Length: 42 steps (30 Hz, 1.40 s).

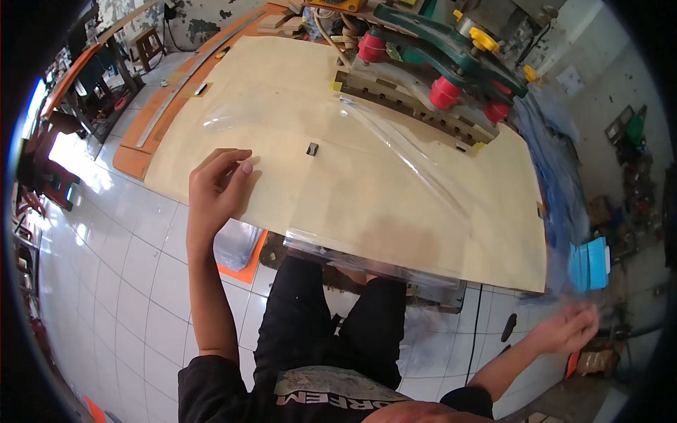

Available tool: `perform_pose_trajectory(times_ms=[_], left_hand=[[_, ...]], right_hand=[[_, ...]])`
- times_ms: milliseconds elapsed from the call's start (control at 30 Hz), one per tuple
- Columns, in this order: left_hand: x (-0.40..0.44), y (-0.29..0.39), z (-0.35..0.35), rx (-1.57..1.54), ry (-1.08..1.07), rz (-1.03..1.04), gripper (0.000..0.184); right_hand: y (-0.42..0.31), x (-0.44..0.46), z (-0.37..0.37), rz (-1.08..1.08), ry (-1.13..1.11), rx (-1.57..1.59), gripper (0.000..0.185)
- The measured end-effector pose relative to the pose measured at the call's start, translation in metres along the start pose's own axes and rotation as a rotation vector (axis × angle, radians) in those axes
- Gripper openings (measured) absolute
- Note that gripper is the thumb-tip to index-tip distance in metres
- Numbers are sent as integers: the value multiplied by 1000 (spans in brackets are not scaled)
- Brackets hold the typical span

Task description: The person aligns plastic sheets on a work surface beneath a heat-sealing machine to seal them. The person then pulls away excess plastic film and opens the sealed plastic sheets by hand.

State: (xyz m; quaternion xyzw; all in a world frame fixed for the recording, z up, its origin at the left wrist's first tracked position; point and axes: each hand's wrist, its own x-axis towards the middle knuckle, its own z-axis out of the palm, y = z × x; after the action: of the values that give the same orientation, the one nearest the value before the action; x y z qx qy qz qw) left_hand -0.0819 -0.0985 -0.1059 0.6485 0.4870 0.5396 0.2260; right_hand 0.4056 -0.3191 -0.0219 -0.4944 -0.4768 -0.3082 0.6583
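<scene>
In the head view, my only one, the relation I watch is between the left hand [215,182] and the clear, glossy, thin plastic film [405,156] spread on the bench [271,67]. The film lies from 2 to 4 o'clock of that hand, its bright crease slanting from 10 o'clock down to 4. The left hand is the nearer one, over the bench's side at 9 o'clock; its grip is half curled, thumb and fingertips slightly parted, and I see nothing between them. The right hand [570,328] is out past the corner at 4 o'clock, well apart from that crease, which lies between 10 and 11 from it. It is too blurred for me to tell whether its grip holds anything. The bench has a smooth, matt cream covering, and film edges hang in a glossy layered band at 6 o'clock. A small dark rectangular block [312,149] sits near the middle. At 1 o'clock stands a dark green metal press [416,39] with rounded red cylinders and a yellow knob [484,40]. Limp, bluish plastic sheeting [553,169] drapes at 3 o'clock, just beside a boxy light-blue container [590,264].
</scene>
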Motion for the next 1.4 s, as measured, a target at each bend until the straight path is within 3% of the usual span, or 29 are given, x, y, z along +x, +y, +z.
perform_pose_trajectory(times_ms=[33,167,300,367,433,500,633,700,833,900,1033,1100,1133,1200,1233,1300,1333,1400], left_hand=[[0,0,0,-1,-2,0,19],[0,-1,-1,32,0,19,18],[0,-1,-2,24,6,42,18],[0,-1,-2,23,8,28,18],[0,0,-2,29,-21,30,18],[1,-1,0,18,-5,6,18],[0,-3,1,3,-1,-10,18],[0,-3,0,-13,-20,-21,18],[0,0,0,3,-12,15,17],[0,-1,0,9,-8,14,17],[0,-2,-1,-6,-8,4,18],[0,-1,-2,22,-22,22,18],[0,-2,-3,21,-21,23,18],[0,-2,-3,23,-47,7,18],[1,0,-2,22,-49,12,18],[4,6,-1,1,-66,-11,18],[7,9,1,1,-68,-6,18],[16,17,6,73,-103,192,21]], right_hand=[[8,5,7,184,252,-162,34],[105,20,-1,502,-138,-278,36],[129,-1,40,313,-290,-415,41],[88,-8,72,44,-602,-397,48],[58,-5,106,-67,-978,-312,50],[67,-12,137,10,-1244,-188,55],[85,-11,182,70,-1395,-137,62],[58,0,195,91,-1601,-349,63],[74,-4,207,-29,-1489,-212,64],[64,4,208,394,-1635,-223,52],[68,-4,202,412,-1497,-97,33],[43,4,190,214,-1266,-105,16],[26,8,184,213,-1265,-106,16],[-6,16,169,103,-1037,-150,7],[-18,19,163,103,-1031,-151,7],[-37,24,150,-285,-804,-80,5],[-44,27,144,-283,-799,-82,5],[-57,34,132,-436,-716,-87,9]])
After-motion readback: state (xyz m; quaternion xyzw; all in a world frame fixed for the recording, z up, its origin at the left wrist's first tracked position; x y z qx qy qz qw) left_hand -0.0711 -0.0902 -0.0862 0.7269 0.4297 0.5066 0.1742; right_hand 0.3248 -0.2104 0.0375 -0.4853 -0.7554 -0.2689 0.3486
